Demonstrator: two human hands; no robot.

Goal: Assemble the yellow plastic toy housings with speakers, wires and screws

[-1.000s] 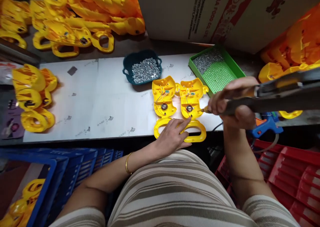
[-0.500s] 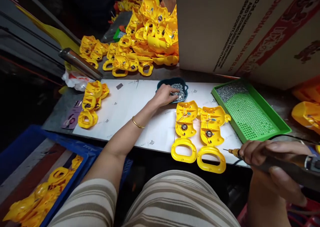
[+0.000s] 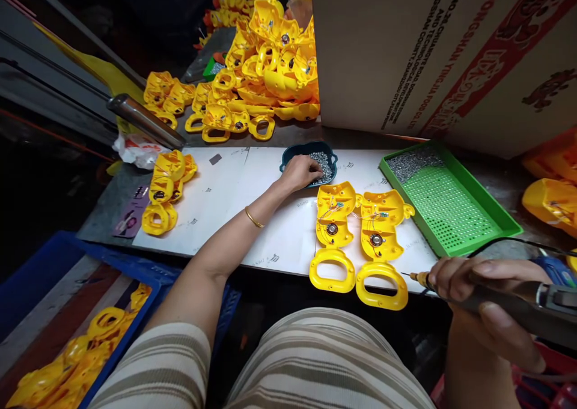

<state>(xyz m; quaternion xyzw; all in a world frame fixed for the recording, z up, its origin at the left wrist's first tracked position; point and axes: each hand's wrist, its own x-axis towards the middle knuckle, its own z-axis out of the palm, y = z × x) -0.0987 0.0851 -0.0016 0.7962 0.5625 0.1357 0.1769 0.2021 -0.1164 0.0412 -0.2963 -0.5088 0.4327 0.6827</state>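
Note:
My left hand [image 3: 301,172] reaches into a dark teal bowl [image 3: 334,157] of small silver screws [image 3: 321,161]. Its fingers are curled and pressed together among the screws; what they pinch, if anything, is hidden. In my right hand [image 3: 482,289] is an electric screwdriver [image 3: 509,307], its thin bit pointing left beside the table's front edge. Between the hands lie two yellow plastic toy shells [image 3: 334,214], open side up, with a round speaker and thin wires inside each. Below them, two yellow ring-shaped handles [image 3: 381,286] stick out over the table edge.
A green perforated tray [image 3: 469,211] with screws in its far end stands at the right. Behind it rises a large carton [image 3: 406,54]. Yellow shells [image 3: 270,66] are heaped at the back; others [image 3: 166,181] lie at the left. A blue crate [image 3: 148,313] holds more parts.
The fingers of my left hand, spread over the screws before, have curled together in the bowl. My right hand keeps the screwdriver at almost the same spot. The view has shifted slightly.

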